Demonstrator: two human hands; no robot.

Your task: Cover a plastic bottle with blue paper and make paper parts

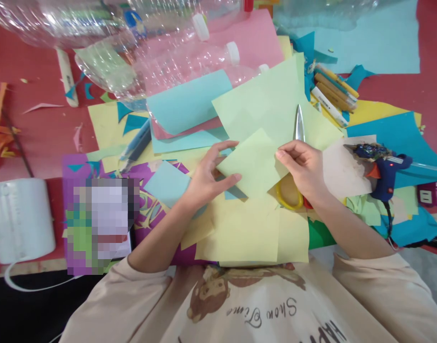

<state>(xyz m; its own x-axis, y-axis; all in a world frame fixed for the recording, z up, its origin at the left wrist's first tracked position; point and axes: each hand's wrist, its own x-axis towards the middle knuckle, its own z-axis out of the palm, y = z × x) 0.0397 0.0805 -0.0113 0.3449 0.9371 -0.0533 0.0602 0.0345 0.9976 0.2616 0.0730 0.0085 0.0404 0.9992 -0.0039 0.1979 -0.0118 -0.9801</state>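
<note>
A small square of pale green paper (256,164) is between my two hands, one corner pointing up. My left hand (209,174) is at its left corner, the thumb over the paper and the index finger spread along the upper edge; the other fingers are partly hidden. At the right corner, my right hand (304,166) pinches the paper between thumb and fingertips. Under my right hand lie scissors with yellow handles (289,193), their blade (299,124) pointing away. A large pale green sheet (264,102) and yellow sheets (254,228) lie beneath.
Clear plastic bottles (189,59) crowd the back left. On the right are a blue glue gun (384,174) and a bundle of markers (334,93). A light blue paper piece (167,183), paper scraps (150,205) and a white cylindrical object (21,221) are at left.
</note>
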